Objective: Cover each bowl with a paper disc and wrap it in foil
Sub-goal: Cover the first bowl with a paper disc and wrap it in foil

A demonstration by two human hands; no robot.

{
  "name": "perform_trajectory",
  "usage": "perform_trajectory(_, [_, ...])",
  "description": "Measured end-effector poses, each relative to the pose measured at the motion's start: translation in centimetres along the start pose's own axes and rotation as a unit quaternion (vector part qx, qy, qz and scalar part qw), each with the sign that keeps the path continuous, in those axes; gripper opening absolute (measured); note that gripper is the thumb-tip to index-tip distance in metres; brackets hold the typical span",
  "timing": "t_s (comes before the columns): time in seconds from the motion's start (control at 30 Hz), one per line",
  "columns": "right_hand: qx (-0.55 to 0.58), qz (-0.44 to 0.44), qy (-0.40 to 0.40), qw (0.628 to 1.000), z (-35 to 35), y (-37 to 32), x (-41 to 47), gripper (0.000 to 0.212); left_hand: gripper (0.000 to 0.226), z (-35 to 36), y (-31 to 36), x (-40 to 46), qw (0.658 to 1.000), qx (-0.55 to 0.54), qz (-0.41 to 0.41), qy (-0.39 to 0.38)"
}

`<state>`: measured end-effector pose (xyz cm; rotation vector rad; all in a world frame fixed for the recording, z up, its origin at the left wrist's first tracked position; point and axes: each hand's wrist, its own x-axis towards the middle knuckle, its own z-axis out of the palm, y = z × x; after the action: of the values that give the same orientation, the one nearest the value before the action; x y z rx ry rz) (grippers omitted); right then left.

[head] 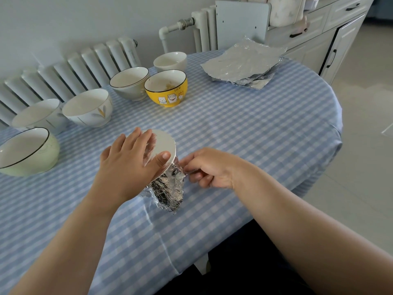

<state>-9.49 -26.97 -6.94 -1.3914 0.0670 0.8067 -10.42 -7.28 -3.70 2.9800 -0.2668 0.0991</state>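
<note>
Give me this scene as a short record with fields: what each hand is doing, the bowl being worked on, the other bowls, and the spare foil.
left hand: pressed flat on the paper disc, fingers straight
right hand: pinches the foil at the bowl's side
bowl in work: tilted, foil round its side, disc on top
unwrapped bowls: six, uncovered, among them the yellow bowl and the green bowl
spare foil sheets: stacked at the far right of the table
</note>
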Motion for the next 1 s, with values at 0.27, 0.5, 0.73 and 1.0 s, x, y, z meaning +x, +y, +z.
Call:
perform_trajectory(0.27, [-0.348,-0.040,0.088,0.933,1.3,-0.5,0.1,0.040,0.105,0.0,0.0,-0.1,1.000,-0.006,-0.001,-0.002])
perform_trajectory(0.5, [-0.276,-0.244,0.245,0.897,0.5,-2.4,-0.1,0.041,0.106,-0.1,-0.2,0.0,1.000,0.006,-0.005,-0.008])
perform_trajectory(0.73, [-0.262,-0.246,0.171,0.917,2.6,-0.6,-1.0,0.043,0.108,0.1,-0.4,0.0,1.000,0.006,-0.002,-0.003])
perform_trajectory(1.0, [-0.148,-0.204,0.149,0.956,2.6,-0.1,-0.4,0.030,0.114,-0.2,-0.7,0.6,0.999,-0.017,-0.004,-0.039])
